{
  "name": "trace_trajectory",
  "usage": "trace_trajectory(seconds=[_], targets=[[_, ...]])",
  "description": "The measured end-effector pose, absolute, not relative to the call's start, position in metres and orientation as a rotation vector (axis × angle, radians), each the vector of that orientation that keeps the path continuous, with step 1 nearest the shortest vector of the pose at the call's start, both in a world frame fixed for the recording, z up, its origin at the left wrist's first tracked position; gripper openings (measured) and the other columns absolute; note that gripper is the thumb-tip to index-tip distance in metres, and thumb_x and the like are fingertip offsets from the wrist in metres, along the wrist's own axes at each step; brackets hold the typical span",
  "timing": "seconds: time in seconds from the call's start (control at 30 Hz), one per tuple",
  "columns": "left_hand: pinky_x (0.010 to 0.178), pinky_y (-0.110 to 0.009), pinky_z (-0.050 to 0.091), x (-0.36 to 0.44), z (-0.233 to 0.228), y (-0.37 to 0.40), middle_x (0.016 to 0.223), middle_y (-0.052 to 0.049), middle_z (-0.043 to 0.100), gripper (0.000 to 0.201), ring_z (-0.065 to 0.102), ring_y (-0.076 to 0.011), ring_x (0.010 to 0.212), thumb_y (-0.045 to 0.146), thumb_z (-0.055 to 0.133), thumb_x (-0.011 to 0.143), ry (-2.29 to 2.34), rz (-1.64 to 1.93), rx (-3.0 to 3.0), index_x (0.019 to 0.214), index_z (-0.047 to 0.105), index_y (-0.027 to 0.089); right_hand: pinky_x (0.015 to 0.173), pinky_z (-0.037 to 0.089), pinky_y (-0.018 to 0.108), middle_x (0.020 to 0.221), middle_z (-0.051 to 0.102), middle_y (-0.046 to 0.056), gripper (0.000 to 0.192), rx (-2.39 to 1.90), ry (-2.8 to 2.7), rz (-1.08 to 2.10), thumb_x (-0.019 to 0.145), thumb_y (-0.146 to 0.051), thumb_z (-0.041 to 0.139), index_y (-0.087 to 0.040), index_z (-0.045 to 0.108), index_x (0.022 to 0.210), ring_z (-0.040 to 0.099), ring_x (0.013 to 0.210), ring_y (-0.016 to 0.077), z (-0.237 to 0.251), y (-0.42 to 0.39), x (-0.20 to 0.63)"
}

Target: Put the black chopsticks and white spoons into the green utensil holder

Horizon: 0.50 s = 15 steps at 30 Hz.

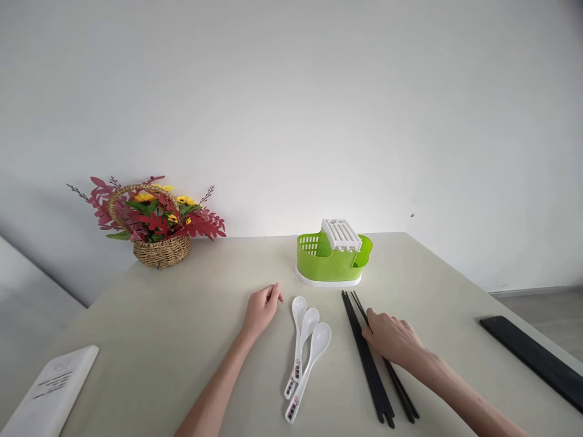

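Landmark: green holder at table rear.

- Far left of holder: flower basket; white pad at near-left edge.
- Left hand, loosely curled, empty, resting front-left of holder.
- Spoons, three, lay loose in front of holder; none stowed.
- Chopsticks front-right; right hand laid flat over them, not lifted.
- Holder looked empty; all stowing remained.

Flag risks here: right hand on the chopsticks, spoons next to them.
1. The right hand lies flat over several loose black chopsticks; a grab may take only some and scatter the rest.
2. The three white spoons overlap close beside them, so a sideways sweep could knock them.
3. The green holder looks light and might tip if loaded from one side.
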<state>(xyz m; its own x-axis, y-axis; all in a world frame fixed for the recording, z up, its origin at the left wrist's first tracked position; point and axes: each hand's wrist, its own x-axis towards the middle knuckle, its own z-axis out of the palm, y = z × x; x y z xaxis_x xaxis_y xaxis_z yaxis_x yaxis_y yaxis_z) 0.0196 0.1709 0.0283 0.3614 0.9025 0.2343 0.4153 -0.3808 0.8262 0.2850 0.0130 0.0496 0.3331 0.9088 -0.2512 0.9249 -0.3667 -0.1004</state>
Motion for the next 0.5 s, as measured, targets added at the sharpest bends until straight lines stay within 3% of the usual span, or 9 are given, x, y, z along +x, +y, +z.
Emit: trace_trajectory(seconds=[0.17, 0.33, 0.43, 0.5], targets=[[0.054, -0.026, 0.031, 0.020, 0.027, 0.172, 0.049, 0.006, 0.038, 0.054, 0.042, -0.0141, 0.049, 0.060, 0.039, 0.098, 1.128, 0.937, 1.958, 0.066, 0.059, 0.021, 0.060, 0.030, 0.031, 0.077, 0.068, 0.008, 0.021, 2.541, 1.767, -0.377, 0.095, -0.021, 0.039, -0.022, 0.052, 0.078, 0.066, 0.069, 0.0231, 0.063, 0.013, 0.292], [0.051, -0.025, 0.028, 0.023, 0.027, 0.167, 0.048, 0.006, 0.036, 0.055, 0.039, -0.0131, 0.047, 0.061, 0.040, 0.099, 1.116, 0.925, 1.894, 0.065, 0.059, 0.021, 0.054, 0.027, 0.028, 0.068, 0.061, 0.000, 0.029, 2.753, 2.000, -0.184, 0.103, -0.040, 0.030, -0.026, 0.042, 0.080, 0.052, 0.055, 0.0163, 0.122, 0.019, 0.270], [0.054, -0.025, 0.034, 0.025, 0.030, 0.163, 0.055, 0.004, 0.050, 0.053, 0.047, -0.0135, 0.052, 0.061, 0.041, 0.100, 1.027, 0.972, 1.799, 0.072, 0.062, 0.020, 0.050, 0.027, 0.027, 0.063, 0.056, -0.002, 0.033, 2.768, 2.536, -0.097, 0.103, -0.045, 0.036, -0.027, 0.035, 0.076, 0.044, 0.050, 0.0143, 0.159, 0.035, 0.239], [0.063, -0.025, 0.043, 0.027, 0.033, 0.161, 0.069, 0.000, 0.065, 0.051, 0.059, -0.0162, 0.067, 0.059, 0.041, 0.101, 0.953, 1.013, 1.766, 0.079, 0.065, 0.020, 0.050, 0.028, 0.026, 0.059, 0.051, -0.004, 0.036, 2.676, 2.806, -0.148, 0.103, -0.044, 0.040, -0.026, 0.032, 0.073, 0.042, 0.049, 0.0132, 0.173, 0.051, 0.220]])
